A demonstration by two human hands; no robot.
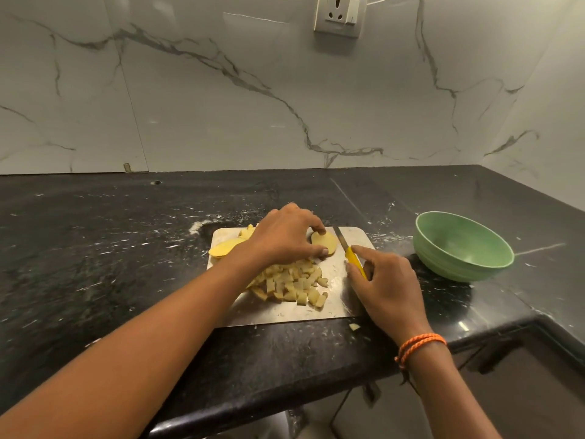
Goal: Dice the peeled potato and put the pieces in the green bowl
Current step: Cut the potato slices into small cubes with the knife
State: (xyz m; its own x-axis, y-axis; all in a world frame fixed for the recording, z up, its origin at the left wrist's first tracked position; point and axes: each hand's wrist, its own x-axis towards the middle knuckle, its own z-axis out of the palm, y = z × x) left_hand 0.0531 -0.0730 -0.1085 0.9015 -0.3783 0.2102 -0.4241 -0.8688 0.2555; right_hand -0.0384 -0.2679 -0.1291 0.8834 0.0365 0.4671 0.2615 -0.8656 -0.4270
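Observation:
A steel cutting board lies on the black counter. My left hand pinches a flat potato slice between thumb and forefinger at the board's far side. More slices lie at the board's left edge, partly hidden by my wrist. A heap of diced potato pieces fills the board's middle. My right hand grips the yellow handle of a knife whose blade points away, just right of the held slice. The green bowl stands to the right with nothing in it.
One stray potato piece lies on the counter just in front of the board. A marble wall with a socket rises behind. The counter's front edge drops off near my right wrist.

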